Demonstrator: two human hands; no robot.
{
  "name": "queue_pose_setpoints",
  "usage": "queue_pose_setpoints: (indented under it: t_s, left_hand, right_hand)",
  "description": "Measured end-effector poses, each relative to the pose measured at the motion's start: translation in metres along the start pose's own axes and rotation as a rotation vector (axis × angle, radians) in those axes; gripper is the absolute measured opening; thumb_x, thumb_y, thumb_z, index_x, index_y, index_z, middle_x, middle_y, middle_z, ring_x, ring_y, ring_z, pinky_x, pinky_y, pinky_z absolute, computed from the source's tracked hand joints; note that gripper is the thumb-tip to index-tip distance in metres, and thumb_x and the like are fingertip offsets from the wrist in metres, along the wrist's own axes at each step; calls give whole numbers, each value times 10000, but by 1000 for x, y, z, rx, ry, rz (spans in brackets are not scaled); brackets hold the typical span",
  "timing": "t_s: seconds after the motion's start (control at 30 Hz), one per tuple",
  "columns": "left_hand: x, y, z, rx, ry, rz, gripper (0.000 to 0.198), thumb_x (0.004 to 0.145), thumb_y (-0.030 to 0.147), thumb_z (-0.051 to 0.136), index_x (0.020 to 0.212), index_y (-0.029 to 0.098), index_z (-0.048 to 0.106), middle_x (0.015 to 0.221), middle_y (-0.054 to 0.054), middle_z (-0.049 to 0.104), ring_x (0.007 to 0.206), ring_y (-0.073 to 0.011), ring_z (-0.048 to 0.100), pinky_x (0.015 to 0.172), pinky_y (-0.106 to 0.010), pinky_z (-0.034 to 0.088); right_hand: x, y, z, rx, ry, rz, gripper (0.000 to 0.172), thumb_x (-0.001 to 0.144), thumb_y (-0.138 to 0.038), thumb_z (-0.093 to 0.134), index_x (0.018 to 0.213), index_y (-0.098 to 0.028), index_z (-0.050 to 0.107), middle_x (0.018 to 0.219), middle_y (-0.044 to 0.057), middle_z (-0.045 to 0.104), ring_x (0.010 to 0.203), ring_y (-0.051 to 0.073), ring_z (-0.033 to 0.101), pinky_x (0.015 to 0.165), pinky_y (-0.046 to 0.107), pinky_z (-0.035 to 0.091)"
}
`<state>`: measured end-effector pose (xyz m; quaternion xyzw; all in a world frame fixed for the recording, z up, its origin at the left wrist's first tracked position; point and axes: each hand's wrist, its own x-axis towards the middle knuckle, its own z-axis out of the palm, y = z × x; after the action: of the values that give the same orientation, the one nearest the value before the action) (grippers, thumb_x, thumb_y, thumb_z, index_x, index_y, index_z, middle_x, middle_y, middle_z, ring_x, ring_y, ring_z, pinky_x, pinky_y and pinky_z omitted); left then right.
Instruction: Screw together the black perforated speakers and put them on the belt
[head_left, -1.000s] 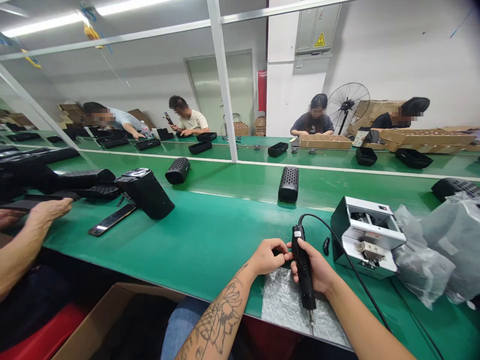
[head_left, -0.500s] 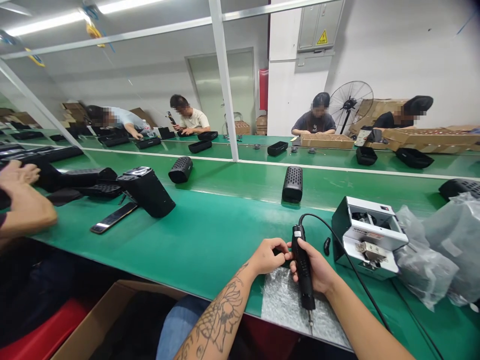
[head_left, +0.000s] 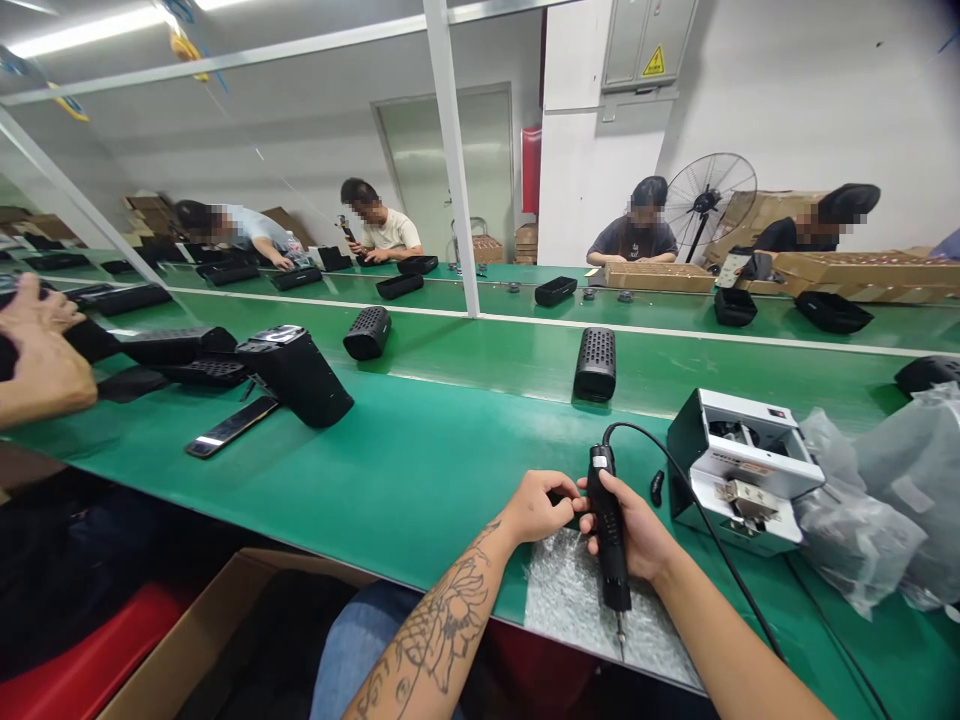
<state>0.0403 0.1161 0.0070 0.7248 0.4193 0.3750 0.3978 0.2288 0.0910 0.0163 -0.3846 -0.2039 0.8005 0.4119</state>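
Observation:
My right hand is wrapped round a black electric screwdriver, its bit pointing down toward the table's front edge. A cable loops from the tool's upper end to the right. Close beside it, my left hand has its fingers curled in a pinch, touching or nearly touching the right fingertips. Whatever it may hold is hidden. Below the tool lies a translucent, crinkled plastic sheet on the green table.
A white and black machine stands at right, beside clear plastic bags. Black perforated housings sit on the green belt. At left are a phone, a black case and a co-worker's hand. Other people work opposite.
The view has shifted slightly. The co-worker's hand at the left has moved up and turned. My two hands and the screwdriver hold nearly the same position.

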Motion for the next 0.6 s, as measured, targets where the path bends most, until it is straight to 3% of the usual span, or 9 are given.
queue_pose_setpoints:
  t_s: [0.6]
  left_hand:
    - [1, 2, -1, 7, -18, -3, 222, 738, 104, 610, 841, 143, 802, 845, -23, 786, 797, -157, 690, 756, -231, 510]
  right_hand:
    - [0, 0, -1, 10, -1, 2, 346, 996, -478, 597, 1169, -181, 630, 863, 62, 730, 609, 172, 681, 461, 302, 580]
